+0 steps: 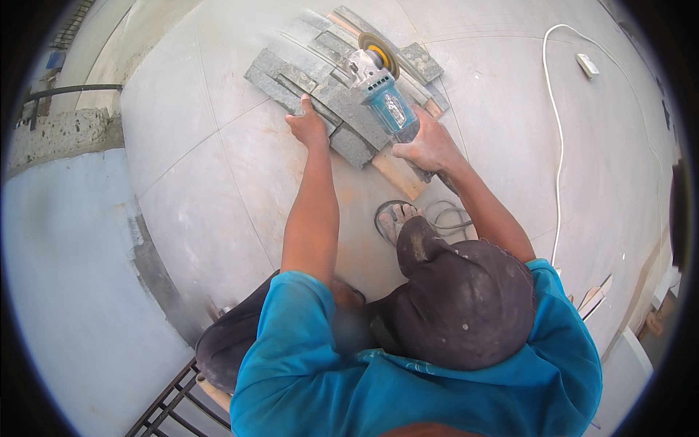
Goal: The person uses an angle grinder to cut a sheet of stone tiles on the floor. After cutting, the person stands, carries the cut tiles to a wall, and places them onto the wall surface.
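Note:
My right hand (426,146) grips a teal-and-grey angle grinder (389,105), whose yellow-centred disc (384,52) is over the right part of a grey stone cladding panel (298,69) made of staggered strips. My left hand (309,125) holds the panel's lower left edge, fingers on the stone. Pale dust hazes the panel's upper left end. The stone rests on light wooden boards (397,175) on the tiled floor (189,146). Just below, my bare foot in a sandal (400,218) stands beside a dark cable (455,222).
A white cord (555,131) runs down the right side, near a white socket strip (587,65). At left are a rough concrete edge (65,138) and a pale blue-grey surface (80,255). A black metal grate (175,408) lies at lower left, and offcuts (593,298) at lower right.

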### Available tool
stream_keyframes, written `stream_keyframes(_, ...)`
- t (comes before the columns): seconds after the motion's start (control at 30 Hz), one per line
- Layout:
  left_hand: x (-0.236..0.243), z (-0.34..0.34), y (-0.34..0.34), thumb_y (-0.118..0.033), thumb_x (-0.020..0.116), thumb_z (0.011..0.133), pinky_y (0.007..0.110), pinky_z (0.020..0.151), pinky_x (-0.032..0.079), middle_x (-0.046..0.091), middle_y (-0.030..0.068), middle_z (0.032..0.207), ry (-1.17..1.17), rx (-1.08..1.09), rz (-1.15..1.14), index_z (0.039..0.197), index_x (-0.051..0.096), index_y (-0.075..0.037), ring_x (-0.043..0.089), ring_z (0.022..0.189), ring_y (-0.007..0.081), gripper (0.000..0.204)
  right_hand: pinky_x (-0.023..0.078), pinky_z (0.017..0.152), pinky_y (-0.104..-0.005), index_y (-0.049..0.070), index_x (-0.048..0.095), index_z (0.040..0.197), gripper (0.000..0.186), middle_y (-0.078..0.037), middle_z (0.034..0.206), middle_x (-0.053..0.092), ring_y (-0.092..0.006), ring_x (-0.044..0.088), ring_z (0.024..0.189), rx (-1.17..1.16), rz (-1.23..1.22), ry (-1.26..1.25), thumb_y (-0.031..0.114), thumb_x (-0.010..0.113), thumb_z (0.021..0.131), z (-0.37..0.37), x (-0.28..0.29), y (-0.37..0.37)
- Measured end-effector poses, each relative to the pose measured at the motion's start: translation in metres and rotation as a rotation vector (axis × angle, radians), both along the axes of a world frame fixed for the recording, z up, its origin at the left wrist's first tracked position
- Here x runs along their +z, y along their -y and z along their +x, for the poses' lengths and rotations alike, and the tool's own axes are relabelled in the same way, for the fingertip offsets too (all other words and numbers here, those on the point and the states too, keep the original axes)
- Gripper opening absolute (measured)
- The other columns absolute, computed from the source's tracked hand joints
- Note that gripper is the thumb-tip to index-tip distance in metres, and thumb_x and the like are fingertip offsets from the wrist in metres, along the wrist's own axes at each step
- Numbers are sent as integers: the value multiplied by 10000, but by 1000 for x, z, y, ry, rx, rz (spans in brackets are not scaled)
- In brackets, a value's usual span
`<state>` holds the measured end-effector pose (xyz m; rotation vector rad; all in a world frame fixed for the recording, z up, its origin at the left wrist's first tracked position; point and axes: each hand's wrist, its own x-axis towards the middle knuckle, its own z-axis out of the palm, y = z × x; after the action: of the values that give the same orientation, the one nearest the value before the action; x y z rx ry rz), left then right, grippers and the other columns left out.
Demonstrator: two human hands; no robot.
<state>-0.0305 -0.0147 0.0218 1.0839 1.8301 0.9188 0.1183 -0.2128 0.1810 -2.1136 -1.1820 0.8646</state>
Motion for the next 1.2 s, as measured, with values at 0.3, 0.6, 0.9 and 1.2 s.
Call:
stream_keyframes(0.3, 3, -7, -54, -538, 787, 849, 423, 1136, 402, 507, 327, 1463, 271, -13, -86, 1438, 364, 235, 510, 1366, 399, 1060, 527, 865, -343, 25, 607, 1256, 598, -69, 1038, 672, -176, 652, 942, -232, 230, -380, 107, 782, 690, 51, 34, -4)
stream_keyframes(0.6, 45, 24, -56, -358, 829, 867, 387, 1038, 474, 579, 252, 1348, 396, -46, 55, 1305, 519, 120, 621, 1165, 310, 718, 533, 797, -319, 8, 599, 1227, 574, -51, 998, 659, -152, 641, 871, -353, 314, -432, 85, 799, 695, 111, 28, -25)
stream_keyframes(0.9, 77, 56, -79, -45, 795, 855, 412, 917, 571, 634, 195, 1240, 765, -81, -25, 1318, 497, 61, 658, 1127, 295, 561, 531, 754, -305, 7, 575, 1224, 569, -50, 934, 649, -136, 638, 819, -349, 401, -498, 69, 794, 703, 150, 43, -30)
stream_keyframes(1.2, 184, 57, -89, -41, 759, 864, 423, 892, 597, 668, 233, 1194, 432, -445, 64, 1312, 512, 125, 714, 1017, 322, 537, 562, 708, -323, -8, 582, 1183, 522, -106, 941, 679, -178, 683, 773, -436, 497, -512, 107, 781, 714, 166, 59, 9)
